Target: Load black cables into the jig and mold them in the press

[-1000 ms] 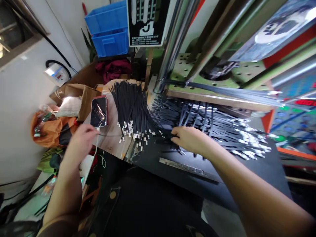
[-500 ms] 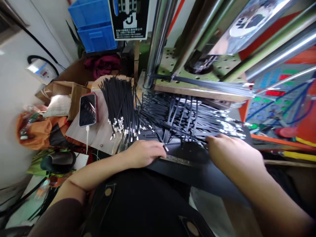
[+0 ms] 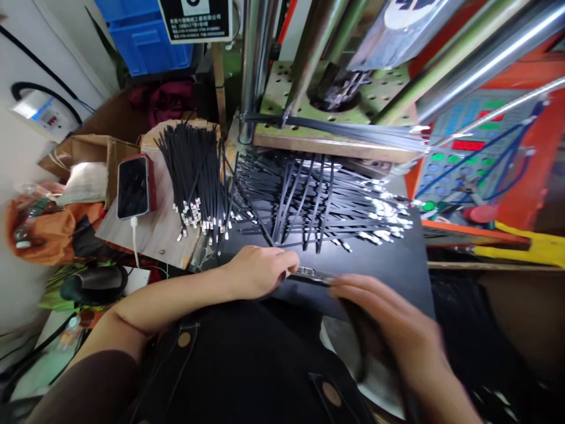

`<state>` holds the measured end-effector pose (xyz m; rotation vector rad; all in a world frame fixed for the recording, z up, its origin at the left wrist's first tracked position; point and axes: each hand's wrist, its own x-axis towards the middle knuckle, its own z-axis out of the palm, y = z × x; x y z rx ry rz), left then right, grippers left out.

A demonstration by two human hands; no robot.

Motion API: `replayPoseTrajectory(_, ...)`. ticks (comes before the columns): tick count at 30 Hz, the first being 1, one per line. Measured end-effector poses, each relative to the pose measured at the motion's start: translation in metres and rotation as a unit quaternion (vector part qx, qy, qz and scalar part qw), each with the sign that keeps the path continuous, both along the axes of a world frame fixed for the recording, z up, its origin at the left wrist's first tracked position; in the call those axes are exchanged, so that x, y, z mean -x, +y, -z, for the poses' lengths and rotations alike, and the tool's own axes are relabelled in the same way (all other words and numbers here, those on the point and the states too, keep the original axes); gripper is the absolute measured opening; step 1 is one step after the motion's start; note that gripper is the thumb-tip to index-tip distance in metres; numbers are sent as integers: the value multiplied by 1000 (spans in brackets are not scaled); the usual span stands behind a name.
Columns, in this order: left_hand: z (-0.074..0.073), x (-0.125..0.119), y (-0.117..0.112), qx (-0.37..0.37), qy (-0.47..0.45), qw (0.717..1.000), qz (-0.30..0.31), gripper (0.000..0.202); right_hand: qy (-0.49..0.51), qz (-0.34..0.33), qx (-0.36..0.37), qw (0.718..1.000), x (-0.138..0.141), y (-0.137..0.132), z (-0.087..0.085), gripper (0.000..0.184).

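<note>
My left hand [image 3: 265, 270] is closed at the table's front edge. Its fingertips meet the left end of a slotted metal strip [image 3: 311, 272], and what they pinch is hidden. At the strip's other end is my right hand [image 3: 388, 312], smeared by motion, its fingers bent together over a black flat strap [image 3: 359, 347] that curves down below the palm. Beyond both hands, a spread pile of black flat straps [image 3: 304, 200] with shiny metal ends covers the dark tabletop [image 3: 384, 265].
To the left, a bundle of black straps with silver ends [image 3: 189, 171] lies beside a charging phone [image 3: 133, 187]. A machine platform with holes [image 3: 282, 94] and metal columns [image 3: 253, 70] stands behind the pile. On the right are a control panel [image 3: 468, 147] and a yellow handle [image 3: 529, 244].
My right hand has moved left and down, from the pile's front edge to the metal strip, bringing a black strap with it. My left hand stays near the strip's left end. The view has shifted.
</note>
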<state>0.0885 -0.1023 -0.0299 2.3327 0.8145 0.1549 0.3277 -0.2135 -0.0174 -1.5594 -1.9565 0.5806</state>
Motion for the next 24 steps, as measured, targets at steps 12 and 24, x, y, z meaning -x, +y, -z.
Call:
replayPoseTrajectory(12, -8, -14, -2, -54, 50, 997, 17, 15, 155, 35, -32, 987, 29, 28, 22, 5)
replayPoseTrajectory(24, -4, 8, 38, -90, 44, 995, 30, 14, 22, -89, -107, 990, 29, 29, 10, 21)
